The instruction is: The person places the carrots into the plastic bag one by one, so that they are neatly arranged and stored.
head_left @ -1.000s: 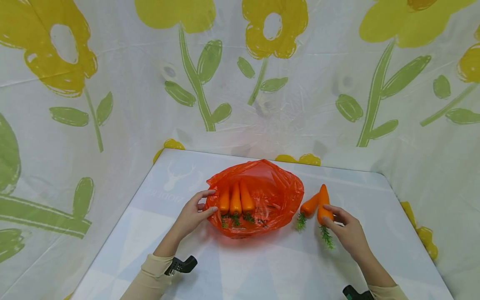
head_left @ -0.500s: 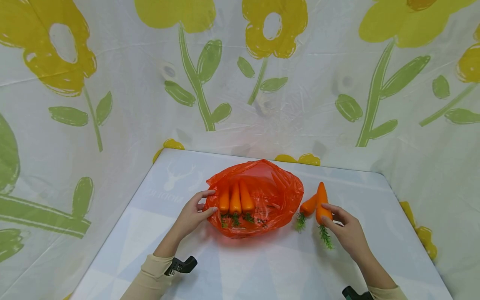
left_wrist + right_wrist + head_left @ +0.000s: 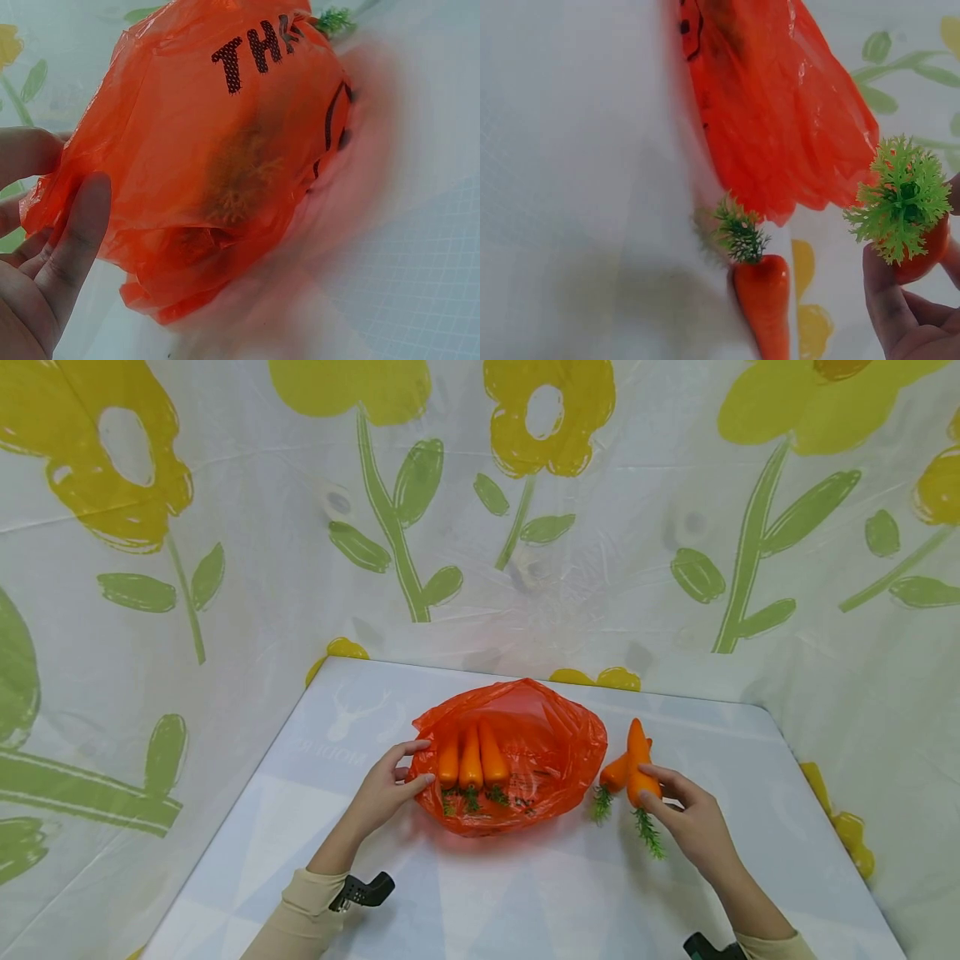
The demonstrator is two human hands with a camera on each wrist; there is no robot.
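My left hand (image 3: 382,789) pinches the left edge of a red plastic bag (image 3: 558,743) between thumb and fingers. The bag's mouth gapes toward me, and three carrots (image 3: 470,764) lie inside at its left, green tops nearest me. In the left wrist view, dark lettering marks the bag's outer side, with the thumb (image 3: 79,232) against the film. To the bag's right, my right hand (image 3: 699,827) holds another carrot (image 3: 637,756) near its thick end, tip up and leafy top down. Behind that one a further carrot (image 3: 612,774) lies on the table, partly hidden.
A pale patterned table (image 3: 480,902) carries everything. Behind and around it hangs a white sheet (image 3: 615,593) printed with yellow flowers and green leaves. Black wrist straps (image 3: 363,891) sit on both forearms.
The carrot in my right hand has shifted slightly left, its tip rising and swinging left, now overlapping more of the carrot behind it. My left hand and the bag stay still.
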